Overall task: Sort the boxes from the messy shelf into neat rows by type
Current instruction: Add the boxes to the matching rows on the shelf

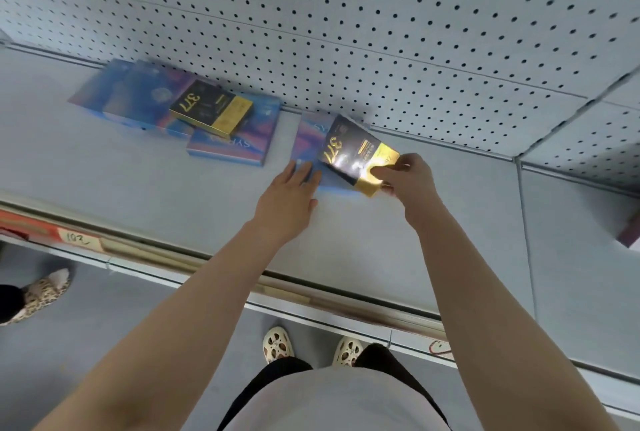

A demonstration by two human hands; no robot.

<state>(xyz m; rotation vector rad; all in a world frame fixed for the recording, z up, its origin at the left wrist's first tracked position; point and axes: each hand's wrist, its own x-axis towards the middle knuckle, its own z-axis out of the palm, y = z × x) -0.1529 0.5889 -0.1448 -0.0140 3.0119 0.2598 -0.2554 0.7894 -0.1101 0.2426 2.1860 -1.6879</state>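
Note:
On the grey shelf (145, 171) lie several flat blue-purple boxes (138, 98) in a loose overlapping pile at the back left. A black-and-gold box marked 377 (211, 108) sits on top of that pile. My right hand (405, 178) pinches the gold end of a second black-and-gold 377 box (349, 150), tilted up over another blue-purple box (308, 143). My left hand (291, 198) lies with straight fingers on the near edge of that blue-purple box.
A white pegboard wall (346, 22) backs the shelf. The shelf's front rail (207, 261) carries an orange price strip with a handwritten label (74, 238). Another box's corner (630, 233) shows at the right edge. A second person's slipper (41, 292) stands on the floor at left.

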